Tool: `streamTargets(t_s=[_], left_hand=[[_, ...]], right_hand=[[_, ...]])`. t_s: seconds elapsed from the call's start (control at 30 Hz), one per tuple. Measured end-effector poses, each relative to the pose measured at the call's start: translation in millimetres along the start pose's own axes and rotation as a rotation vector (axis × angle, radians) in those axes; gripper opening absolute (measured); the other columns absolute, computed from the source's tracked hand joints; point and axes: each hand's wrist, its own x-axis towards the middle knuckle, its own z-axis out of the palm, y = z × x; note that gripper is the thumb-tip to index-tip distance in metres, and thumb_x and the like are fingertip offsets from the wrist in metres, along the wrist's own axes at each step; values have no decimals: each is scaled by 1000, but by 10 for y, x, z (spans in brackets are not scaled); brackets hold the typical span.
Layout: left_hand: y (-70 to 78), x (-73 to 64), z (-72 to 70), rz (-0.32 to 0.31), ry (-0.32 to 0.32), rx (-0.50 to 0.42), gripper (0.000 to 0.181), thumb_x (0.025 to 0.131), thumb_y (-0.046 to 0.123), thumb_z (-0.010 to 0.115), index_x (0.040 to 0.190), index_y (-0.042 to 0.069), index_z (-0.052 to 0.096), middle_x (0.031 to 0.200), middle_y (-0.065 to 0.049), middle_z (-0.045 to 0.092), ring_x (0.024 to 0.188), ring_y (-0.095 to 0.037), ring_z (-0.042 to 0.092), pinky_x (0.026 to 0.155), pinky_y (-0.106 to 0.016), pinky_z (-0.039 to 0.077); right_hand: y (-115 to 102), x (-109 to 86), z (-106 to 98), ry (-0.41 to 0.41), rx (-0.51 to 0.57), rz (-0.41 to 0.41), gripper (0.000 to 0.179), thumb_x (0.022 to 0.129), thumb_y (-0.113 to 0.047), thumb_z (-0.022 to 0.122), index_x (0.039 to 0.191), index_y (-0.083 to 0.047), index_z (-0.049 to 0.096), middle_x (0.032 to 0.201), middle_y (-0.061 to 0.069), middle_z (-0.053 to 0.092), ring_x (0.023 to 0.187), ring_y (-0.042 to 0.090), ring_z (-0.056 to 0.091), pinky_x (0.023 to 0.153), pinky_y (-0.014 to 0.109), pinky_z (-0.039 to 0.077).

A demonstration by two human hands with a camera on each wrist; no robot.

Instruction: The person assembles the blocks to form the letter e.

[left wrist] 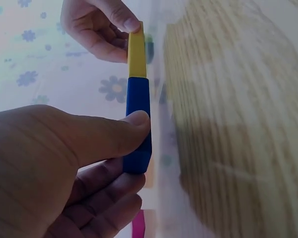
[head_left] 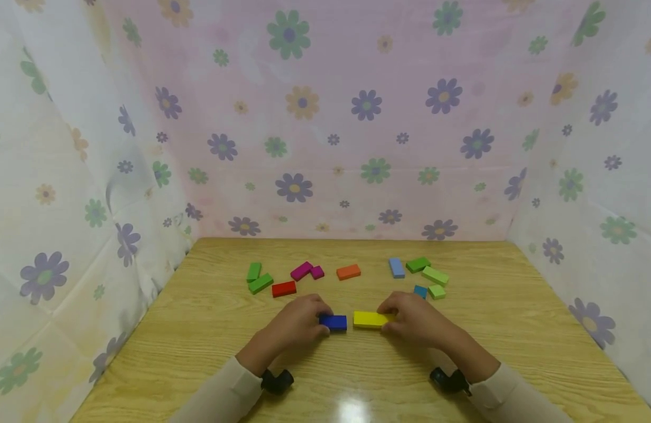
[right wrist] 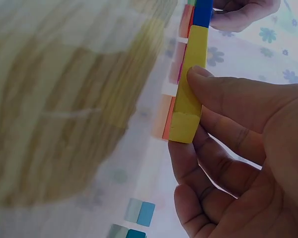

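Observation:
My left hand (head_left: 302,322) pinches a dark blue block (head_left: 334,322) between thumb and fingers, low over the wooden table. Opposite it, my right hand (head_left: 413,318) grips a longer yellow block (head_left: 369,319) at its right end. The two blocks lie in line, end facing end, with a narrow gap between them in the head view. In the left wrist view the thumb presses on the blue block (left wrist: 138,124), and the yellow block (left wrist: 137,52) shows just past it. The right wrist view shows the thumb on the side of the yellow block (right wrist: 189,84).
Behind the left hand lie a red block (head_left: 284,288), two green blocks (head_left: 260,284) and magenta blocks (head_left: 301,271). An orange block (head_left: 349,272) is at the middle. Light blue (head_left: 396,268), green, lime (head_left: 435,276) and teal blocks (head_left: 420,291) lie behind the right hand. Flowered cloth (head_left: 336,117) surrounds the table.

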Motion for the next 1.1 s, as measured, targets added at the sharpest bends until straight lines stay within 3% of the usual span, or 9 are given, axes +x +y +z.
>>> streamTargets(t_s=[0.47,0.67,1.1], left_hand=[[30,-24,44,19,-21,-3,27,91,29,82,115,18,78,109,8,69,101,-7,62,95,-33,55],[69,-73,51,-2,-37,-34,27,90,28,82,115,20,78,111,9,69,104,-8,63,96,-34,55],[90,-100,50,19,-59,-45,27,90,30,82,115,21,77,108,11,68,95,-2,59,90,-27,55]], right_hand=[[-44,-27,21,-48,54,-16,31,86,-18,85,115,-13,77,112,-3,73,102,16,68,85,35,58],[-73,-31,59,-60,39,-15,29,84,-20,87,110,-15,79,108,-6,73,99,12,66,85,35,57],[-83,-53,83,-94,63,-10,27,84,-20,87,110,-15,78,107,-6,72,95,11,63,82,32,55]])
